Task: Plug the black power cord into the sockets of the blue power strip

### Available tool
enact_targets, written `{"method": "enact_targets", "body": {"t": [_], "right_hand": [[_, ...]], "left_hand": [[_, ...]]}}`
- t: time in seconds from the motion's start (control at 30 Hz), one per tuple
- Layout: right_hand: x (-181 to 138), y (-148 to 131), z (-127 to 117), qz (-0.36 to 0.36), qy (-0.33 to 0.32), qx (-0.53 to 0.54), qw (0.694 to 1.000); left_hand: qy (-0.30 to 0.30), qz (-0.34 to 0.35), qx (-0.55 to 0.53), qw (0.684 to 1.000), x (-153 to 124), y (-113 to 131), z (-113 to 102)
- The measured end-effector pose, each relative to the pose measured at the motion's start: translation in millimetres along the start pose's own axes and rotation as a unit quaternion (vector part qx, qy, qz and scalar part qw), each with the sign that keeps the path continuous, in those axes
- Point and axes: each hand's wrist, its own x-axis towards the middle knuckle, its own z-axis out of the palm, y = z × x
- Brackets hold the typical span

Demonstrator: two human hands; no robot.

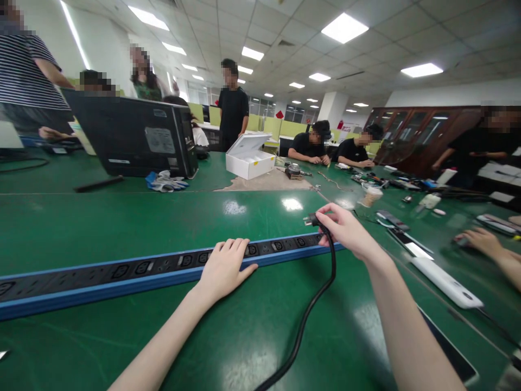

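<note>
A long blue and black power strip [122, 271] with several sockets lies across the green table [101, 222]. My left hand [226, 266] rests flat on the strip near its middle, fingers stretched out. My right hand [345, 231] is closed on a black plug [311, 220], held just above the strip's right end. The plug's thick black cable [309, 315] curves down from my right hand toward the table's near edge.
A white power strip [445, 282] and a dark remote [393, 220] lie to the right. Another person's hand [482, 241] rests at the far right. A black monitor back [130, 136], gloves [166, 182] and an open white box [250, 157] stand behind. Several people sit and stand around.
</note>
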Motion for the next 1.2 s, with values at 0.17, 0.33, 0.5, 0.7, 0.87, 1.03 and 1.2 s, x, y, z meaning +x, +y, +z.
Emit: {"method": "enact_targets", "body": {"t": [0.17,0.33,0.5,0.7,0.87,1.03,1.2], "right_hand": [[5,26,-29,0.027,0.029,-0.012,0.999],[10,25,-27,0.000,-0.023,0.024,0.999],[16,20,-1,-0.077,-0.007,-0.024,0.997],[25,21,39,-0.088,0.090,0.063,0.990],[29,19,45,-0.046,0.054,0.159,0.985],[33,27,18,-0.051,0.039,0.080,0.995],[31,39,3,-0.027,-0.161,0.052,0.985]], "left_hand": [[-0.015,0.008,0.002,1.000,7,10,4],[-0.012,0.022,-0.016,1.000,38,50,24],[0.002,0.006,-0.065,0.998,63,81,32],[-0.106,-0.032,-0.418,0.901,37,141,0],[-0.224,-0.083,-0.528,0.815,22,186,-8],[-0.155,-0.050,-0.539,0.826,48,155,-54],[-0.185,-0.051,-0.577,0.794,61,105,-110]]}}
